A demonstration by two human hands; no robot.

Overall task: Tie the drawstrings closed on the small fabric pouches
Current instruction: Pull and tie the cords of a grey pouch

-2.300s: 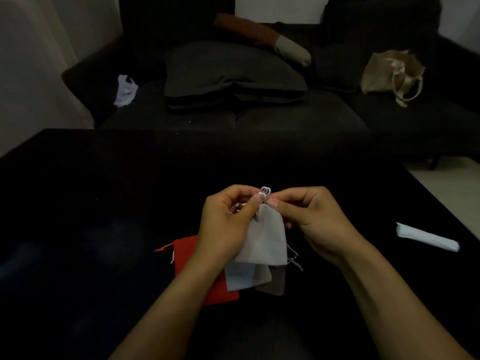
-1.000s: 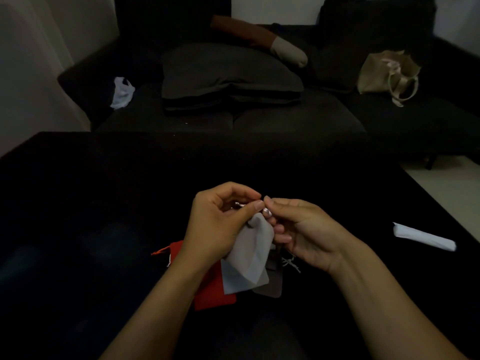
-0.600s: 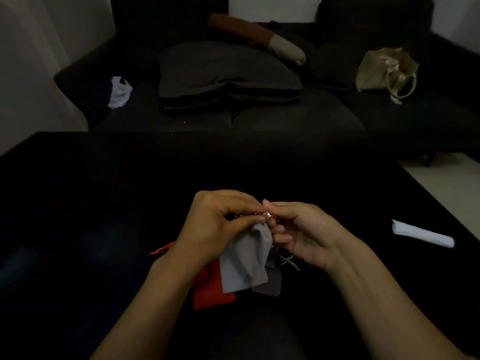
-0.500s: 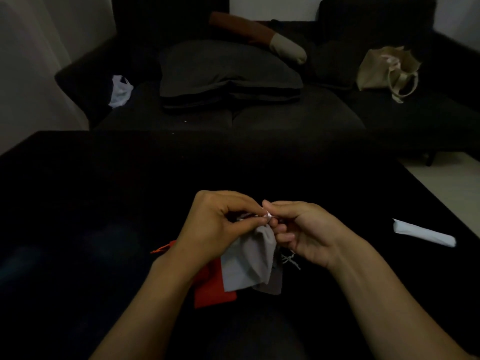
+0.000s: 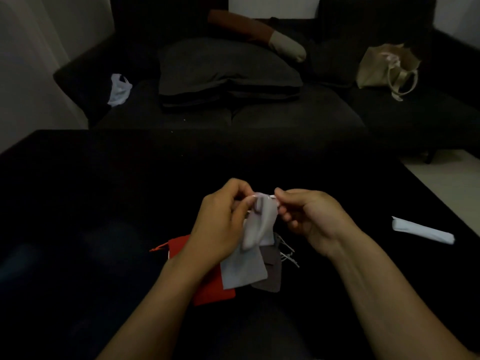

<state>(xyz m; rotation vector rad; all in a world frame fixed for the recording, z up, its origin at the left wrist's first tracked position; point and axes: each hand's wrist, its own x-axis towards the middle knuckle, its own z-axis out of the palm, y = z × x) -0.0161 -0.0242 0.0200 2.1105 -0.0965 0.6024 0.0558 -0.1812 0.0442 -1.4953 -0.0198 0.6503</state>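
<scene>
I hold a small light grey pouch [image 5: 259, 224] up over the black table [image 5: 104, 203]. My left hand [image 5: 220, 224] pinches its gathered top from the left. My right hand [image 5: 309, 216] pinches the white drawstring at the top right corner. Beneath them on the table lie a pale blue-grey pouch [image 5: 244, 271], a dark grey pouch [image 5: 270, 276] with loose pale strings [image 5: 287, 252], and a red pouch [image 5: 213, 289] with an orange cord, partly hidden by my left forearm.
A folded white packet [image 5: 423, 231] lies at the table's right. Behind the table stands a dark sofa [image 5: 259, 115] with a grey cushion [image 5: 223, 66], a white plastic bag [image 5: 119, 89] and a beige tote bag [image 5: 387, 66]. Pale floor [image 5: 446, 178] shows at the right.
The hands have drawn slightly apart, the right pulling the drawstring to the right. The held pouch's top is bunched tighter and the pouch hangs twisted between them.
</scene>
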